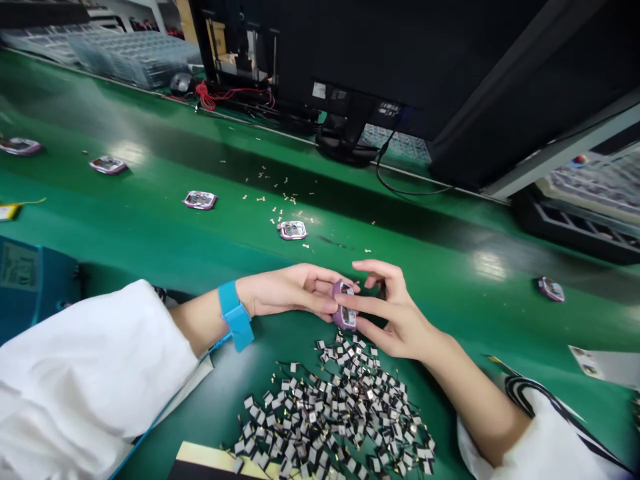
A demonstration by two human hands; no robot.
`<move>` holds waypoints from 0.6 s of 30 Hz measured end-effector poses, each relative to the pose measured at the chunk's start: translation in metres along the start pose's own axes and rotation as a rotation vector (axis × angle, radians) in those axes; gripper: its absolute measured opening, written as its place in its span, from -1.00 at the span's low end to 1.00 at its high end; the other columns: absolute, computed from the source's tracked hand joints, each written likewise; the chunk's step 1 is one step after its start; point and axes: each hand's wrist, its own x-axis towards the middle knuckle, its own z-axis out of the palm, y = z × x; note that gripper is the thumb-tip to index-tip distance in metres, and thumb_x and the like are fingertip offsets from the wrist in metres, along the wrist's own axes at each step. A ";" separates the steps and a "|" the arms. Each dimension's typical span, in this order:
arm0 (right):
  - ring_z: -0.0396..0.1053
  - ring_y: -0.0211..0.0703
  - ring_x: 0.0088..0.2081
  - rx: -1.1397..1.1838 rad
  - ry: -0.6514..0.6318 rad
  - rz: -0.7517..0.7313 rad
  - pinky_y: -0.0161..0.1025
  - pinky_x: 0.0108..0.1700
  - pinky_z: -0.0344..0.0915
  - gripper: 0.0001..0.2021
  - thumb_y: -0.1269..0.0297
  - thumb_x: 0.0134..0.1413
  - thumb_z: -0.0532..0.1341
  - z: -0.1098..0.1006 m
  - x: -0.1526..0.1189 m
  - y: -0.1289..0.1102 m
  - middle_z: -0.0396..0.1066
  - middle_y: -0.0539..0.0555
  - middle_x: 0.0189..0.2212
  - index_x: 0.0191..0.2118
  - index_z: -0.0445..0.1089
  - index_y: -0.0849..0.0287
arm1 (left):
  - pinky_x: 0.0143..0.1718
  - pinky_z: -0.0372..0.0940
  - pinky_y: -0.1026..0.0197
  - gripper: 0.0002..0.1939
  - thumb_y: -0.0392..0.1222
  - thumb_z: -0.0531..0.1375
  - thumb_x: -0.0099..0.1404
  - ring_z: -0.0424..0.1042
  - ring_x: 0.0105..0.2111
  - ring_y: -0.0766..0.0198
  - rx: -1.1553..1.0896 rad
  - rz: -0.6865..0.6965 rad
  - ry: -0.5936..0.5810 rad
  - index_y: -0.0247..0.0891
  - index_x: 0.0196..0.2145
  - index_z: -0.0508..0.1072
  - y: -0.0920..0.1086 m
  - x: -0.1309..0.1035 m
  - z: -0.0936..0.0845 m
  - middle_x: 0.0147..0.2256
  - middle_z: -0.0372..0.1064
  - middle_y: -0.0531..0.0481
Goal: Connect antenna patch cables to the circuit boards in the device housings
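Observation:
Between both hands, tilted on its edge, is a small purple-rimmed electronic housing [345, 308] with parts showing inside. My left hand [300, 290], with a blue wrist strap [234, 313] at its wrist, grips the housing between thumb and fingers. My right hand [393, 310] touches it with its thumb and a finger, the index finger raised and curved above. Just below the hands lies a heap of small black and silver camera-like modules [340, 407] with short leads. Beyond the hands, a similar purple-rimmed housing [293, 230] lies flat on the green surface.
More housings lie leftward [200, 199] and one at right [551, 289]. Tiny pale pieces [285, 197] are scattered beyond the hands. A dark monitor [350, 130] stands at the back, with clear trays [135, 57] at back left. A blue box [35, 283] sits at left.

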 end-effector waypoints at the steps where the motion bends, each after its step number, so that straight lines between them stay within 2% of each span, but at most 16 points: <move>1: 0.06 -0.09 -0.03 0.012 0.025 0.019 -0.15 -0.16 0.22 -0.59 0.46 -0.05 0.13 0.001 0.000 0.000 -0.06 0.11 0.03 -0.03 0.23 -0.02 | -0.25 0.28 0.32 -0.61 -0.35 0.26 0.02 0.38 -0.32 0.37 -0.010 0.045 0.036 -0.31 -0.15 0.35 0.000 0.001 0.001 -0.30 0.37 -0.04; 4: 0.15 -0.15 -0.10 0.082 0.146 0.150 -0.22 -0.23 0.25 -0.60 0.48 -0.02 0.10 0.004 0.002 0.000 0.11 0.13 -0.08 -0.02 0.20 0.07 | -0.21 0.27 0.31 -0.63 -0.40 0.23 0.04 0.38 -0.30 0.37 0.001 0.184 0.194 -0.32 -0.15 0.32 0.000 0.003 0.003 -0.29 0.36 -0.04; 6: 0.22 -0.23 -0.21 0.098 0.242 0.254 -0.28 -0.30 0.25 -0.70 0.48 0.03 0.07 0.006 0.004 0.000 0.24 0.09 -0.24 -0.08 0.26 0.12 | -0.18 0.27 0.29 -0.58 -0.43 0.24 0.01 0.37 -0.27 0.37 0.059 0.253 0.289 -0.32 -0.13 0.29 0.000 0.004 0.003 -0.25 0.34 -0.04; 8: 0.25 -0.28 -0.31 0.064 0.294 0.299 -0.31 -0.34 0.25 -0.79 0.46 0.05 0.08 0.007 0.006 0.000 0.28 0.05 -0.36 -0.17 0.32 0.14 | -0.17 0.28 0.28 -0.55 -0.46 0.26 -0.04 0.37 -0.26 0.36 0.146 0.280 0.329 -0.32 -0.16 0.28 -0.002 0.005 0.004 -0.25 0.33 -0.02; 13: 0.25 -0.27 -0.37 -0.190 0.239 0.161 -0.29 -0.36 0.25 -0.83 0.37 -0.01 0.18 0.012 0.006 -0.003 0.32 0.08 -0.41 -0.23 0.34 0.24 | -0.17 0.31 0.28 -0.62 -0.45 0.24 -0.04 0.37 -0.26 0.37 0.375 0.281 0.316 -0.34 -0.23 0.24 -0.005 0.006 0.008 -0.29 0.33 0.00; 18: 0.25 -0.26 -0.42 -0.492 0.195 0.029 -0.29 -0.42 0.21 -0.91 0.40 -0.02 0.17 0.015 0.008 -0.008 0.37 0.09 -0.41 -0.33 0.34 0.27 | -0.13 0.28 0.24 -0.62 -0.46 0.22 -0.02 0.36 -0.18 0.31 0.496 0.323 0.351 -0.36 -0.21 0.25 -0.007 0.006 0.008 -0.22 0.32 -0.08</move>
